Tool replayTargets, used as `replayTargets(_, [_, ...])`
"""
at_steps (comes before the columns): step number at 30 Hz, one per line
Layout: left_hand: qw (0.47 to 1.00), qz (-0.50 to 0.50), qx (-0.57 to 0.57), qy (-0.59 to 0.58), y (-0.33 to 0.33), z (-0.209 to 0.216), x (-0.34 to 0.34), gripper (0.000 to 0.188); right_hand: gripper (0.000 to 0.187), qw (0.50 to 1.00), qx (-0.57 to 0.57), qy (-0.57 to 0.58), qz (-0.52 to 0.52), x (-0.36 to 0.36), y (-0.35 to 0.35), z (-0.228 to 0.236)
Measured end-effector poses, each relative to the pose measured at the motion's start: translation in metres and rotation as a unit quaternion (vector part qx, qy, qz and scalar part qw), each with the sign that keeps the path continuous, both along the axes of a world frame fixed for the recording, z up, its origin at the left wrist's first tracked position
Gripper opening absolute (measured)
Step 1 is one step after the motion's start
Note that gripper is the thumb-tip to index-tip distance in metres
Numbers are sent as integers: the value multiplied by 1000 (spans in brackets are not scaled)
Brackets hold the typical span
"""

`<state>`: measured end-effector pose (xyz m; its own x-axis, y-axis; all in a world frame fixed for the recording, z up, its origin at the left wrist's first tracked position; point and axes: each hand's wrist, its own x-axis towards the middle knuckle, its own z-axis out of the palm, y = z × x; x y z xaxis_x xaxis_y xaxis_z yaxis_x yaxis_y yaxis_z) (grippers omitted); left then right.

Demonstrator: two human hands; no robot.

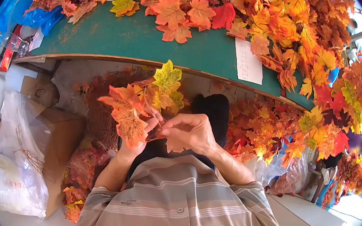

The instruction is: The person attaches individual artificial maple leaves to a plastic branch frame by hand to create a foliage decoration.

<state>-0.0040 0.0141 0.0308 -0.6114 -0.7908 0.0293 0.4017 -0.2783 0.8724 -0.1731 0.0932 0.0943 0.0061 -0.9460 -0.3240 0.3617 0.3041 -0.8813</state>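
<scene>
Above my lap, my left hand (140,146) is closed around the stems of a small bunch of artificial maple leaves (129,111). Orange leaves with dark speckles cover part of its fingers, and a yellow-green leaf (167,77) stands up at the top of the bunch. My right hand (193,133) meets the left from the right side. Its thumb and forefinger pinch at the stems, whose exact join is hidden between the fingers. A paler orange leaf (176,144) hangs under the right hand.
Ahead lies a green table (122,38) with a wooden edge, heaped with artificial leaves (287,22). A handwritten paper (248,62) lies on it. More leaves (256,126) hang below at right. Cardboard (64,144) and a white plastic bag (14,178) are at left.
</scene>
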Motion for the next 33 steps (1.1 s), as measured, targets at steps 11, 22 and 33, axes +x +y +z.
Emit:
replayTargets(11, [999, 41, -7, -2, 10, 9, -8, 19, 9, 999, -9, -16, -41, 1, 4, -11])
replayTargets(22, [996, -1, -78, -45, 9, 5, -6, 18, 9, 998, -18, -24, -59, 0, 5, -20])
replayTargets(33, [987, 14, -106, -118, 6, 18, -10, 14, 5, 997, -48, 28, -48, 0, -1, -22])
